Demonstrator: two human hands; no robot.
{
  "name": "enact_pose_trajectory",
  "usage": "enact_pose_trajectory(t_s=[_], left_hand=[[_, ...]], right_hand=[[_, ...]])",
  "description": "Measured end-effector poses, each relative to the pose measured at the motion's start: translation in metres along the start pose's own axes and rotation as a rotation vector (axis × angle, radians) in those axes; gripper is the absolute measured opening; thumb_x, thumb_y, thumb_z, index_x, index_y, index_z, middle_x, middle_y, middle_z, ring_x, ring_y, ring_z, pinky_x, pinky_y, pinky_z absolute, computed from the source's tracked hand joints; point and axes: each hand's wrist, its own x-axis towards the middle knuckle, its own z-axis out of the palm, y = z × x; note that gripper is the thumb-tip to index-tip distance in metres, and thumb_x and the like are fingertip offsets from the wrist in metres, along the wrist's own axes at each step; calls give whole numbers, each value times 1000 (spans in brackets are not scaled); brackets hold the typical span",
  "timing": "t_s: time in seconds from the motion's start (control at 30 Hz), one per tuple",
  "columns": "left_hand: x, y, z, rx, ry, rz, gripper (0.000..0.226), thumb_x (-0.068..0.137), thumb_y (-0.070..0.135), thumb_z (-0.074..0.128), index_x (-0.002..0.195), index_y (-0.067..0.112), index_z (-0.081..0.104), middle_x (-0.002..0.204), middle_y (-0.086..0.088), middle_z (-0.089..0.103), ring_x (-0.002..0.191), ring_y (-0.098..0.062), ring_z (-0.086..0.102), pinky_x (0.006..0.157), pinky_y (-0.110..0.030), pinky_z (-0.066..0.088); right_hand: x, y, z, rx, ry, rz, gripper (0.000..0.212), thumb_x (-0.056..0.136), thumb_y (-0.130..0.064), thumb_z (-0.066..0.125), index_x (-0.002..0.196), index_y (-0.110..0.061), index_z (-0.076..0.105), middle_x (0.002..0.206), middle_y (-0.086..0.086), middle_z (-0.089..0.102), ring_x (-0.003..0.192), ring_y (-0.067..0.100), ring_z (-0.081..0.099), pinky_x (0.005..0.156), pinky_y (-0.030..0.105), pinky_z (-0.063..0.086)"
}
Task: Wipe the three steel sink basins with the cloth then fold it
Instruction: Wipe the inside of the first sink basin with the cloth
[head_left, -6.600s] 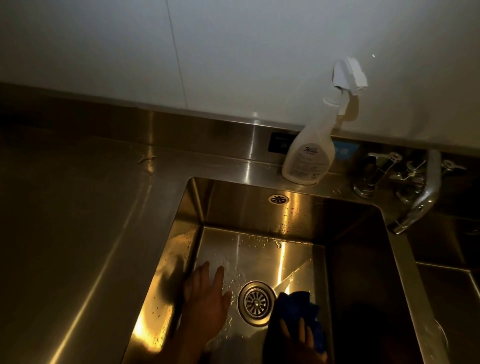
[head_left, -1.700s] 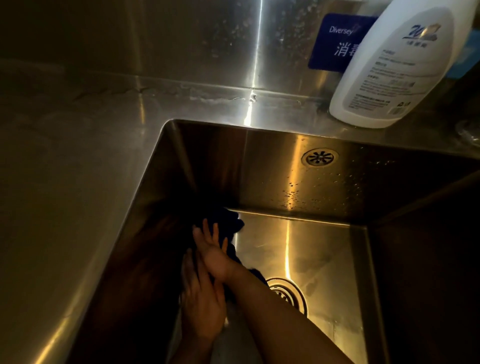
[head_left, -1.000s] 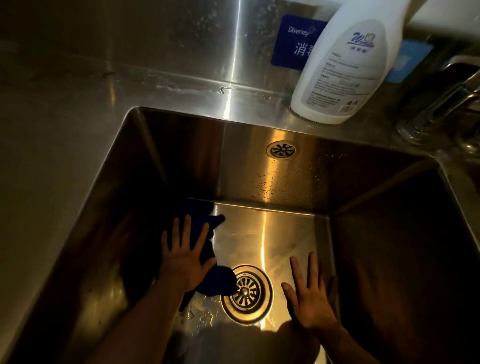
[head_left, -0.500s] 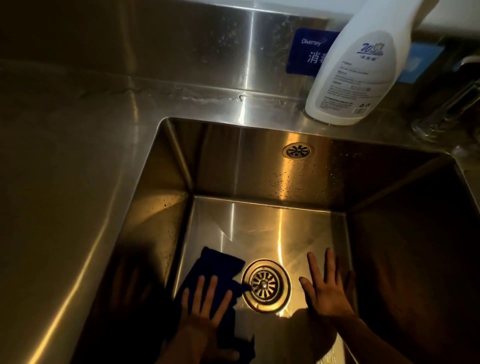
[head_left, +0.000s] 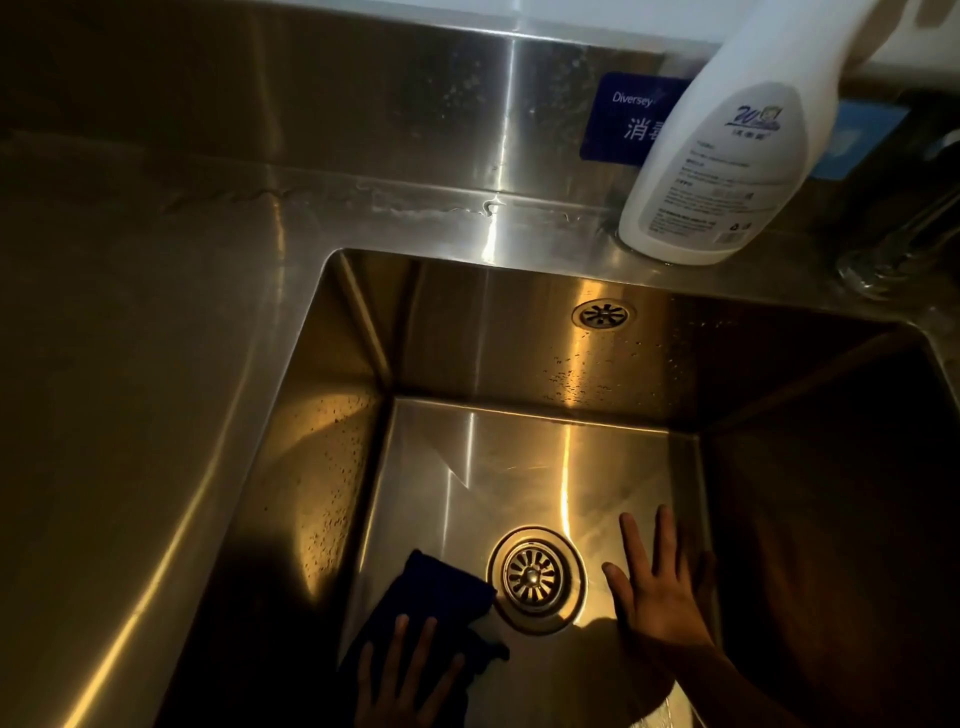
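A deep steel sink basin (head_left: 519, 343) fills the view, with a round drain (head_left: 535, 578) in its floor. A dark blue cloth (head_left: 431, 592) lies on the floor left of the drain. My left hand (head_left: 402, 675) presses flat on the cloth's near part, fingers spread. My right hand (head_left: 657, 587) rests flat on the bare floor right of the drain, fingers apart, holding nothing. Water drops dot the left and back walls.
A white spray bottle (head_left: 727, 156) stands on the rear ledge above the basin. A blue label (head_left: 631, 119) is on the backsplash behind it. Part of a tap base (head_left: 883, 260) shows at the right edge. Steel counter (head_left: 130, 389) stretches left.
My left hand has dragged the cloth from the far left corner toward me along the floor. My right hand stays flat beside the drain.
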Motion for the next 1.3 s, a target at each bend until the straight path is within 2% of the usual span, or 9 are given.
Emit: enact_pose_trajectory(t_s=[0.23, 0.33, 0.43, 0.5, 0.6, 0.73, 0.83, 1.07, 1.3], left_hand=[[18, 12, -8, -126, -50, -165, 55, 95, 41, 33, 148, 32, 18, 160, -11, 8, 146, -36, 10, 108, -62, 18], [40, 17, -24, -254, -121, -226, 84, 79, 72, 35, 149, 31, 12, 157, -14, 16, 146, -34, 6, 108, -61, 17], [71, 15, -43, -379, -256, -271, 137, 41, 92, 47, 150, 28, -2, 159, -15, -8, 145, -36, -10, 112, -57, -5], [98, 13, -55, -397, -328, -316, 147, 36, 89, 57, 148, 26, -14, 154, -15, -28, 141, -37, -24, 110, -56, -14], [141, 9, -58, -403, -503, -416, 115, 71, 82, 42, 138, 31, -35, 129, -12, -59, 118, -40, -52, 106, -66, -17], [187, -2, -64, -401, -634, -394, 103, 81, 77, 34, 125, 32, -47, 126, -15, -59, 115, -40, -53, 104, -67, -19], [207, -14, -66, -409, -554, -377, 94, 85, 73, 30, 126, 34, -45, 127, -11, -59, 119, -37, -51, 106, -65, -19], [235, -40, -64, -332, -471, -301, 91, 86, 72, 28, 121, 36, -48, 126, -11, -59, 130, -42, -42, 107, -64, -16], [214, -31, -55, -186, -302, 79, 85, 88, 63, 35, 133, 42, -34, 150, -3, -37, 132, -36, -40, 110, -57, -17]], right_hand=[[2, 3, 10, 2, 43, 23, 71, 82, -74, -3, 145, -47, -19, 152, -2, -38, 142, 28, -20, 114, 53, -7], [3, 4, 10, 7, 30, 12, 73, 82, -75, -3, 147, -45, -14, 152, -3, -38, 141, 26, -21, 111, 46, -11], [3, 3, 10, 4, 30, 14, 76, 80, -76, -3, 148, -42, -13, 151, -3, -40, 140, 25, -25, 111, 45, -12], [3, 3, 8, -5, 31, 23, 77, 80, -75, -3, 147, -40, -15, 151, -2, -40, 141, 25, -24, 115, 49, -7], [1, 0, 5, -4, 23, 26, 80, 80, -73, -1, 148, -33, -12, 152, 1, -37, 143, 26, -19, 116, 50, -5], [-1, -3, -2, -43, 13, 11, 91, 71, -78, -17, 148, -29, -14, 151, 4, -38, 141, 25, -23, 112, 41, -16], [1, -4, -3, -68, -15, 23, 90, 72, -77, -18, 146, -26, -16, 153, 7, -34, 144, 33, -20, 118, 52, -8], [6, -1, 4, -89, -51, 54, 90, 65, -79, -27, 144, -35, -24, 146, 2, -46, 139, 33, -31, 113, 55, -17], [6, -3, -1, -63, -114, 69, 91, 63, -82, -27, 143, -38, -25, 145, 0, -48, 137, 30, -33, 112, 57, -16]])
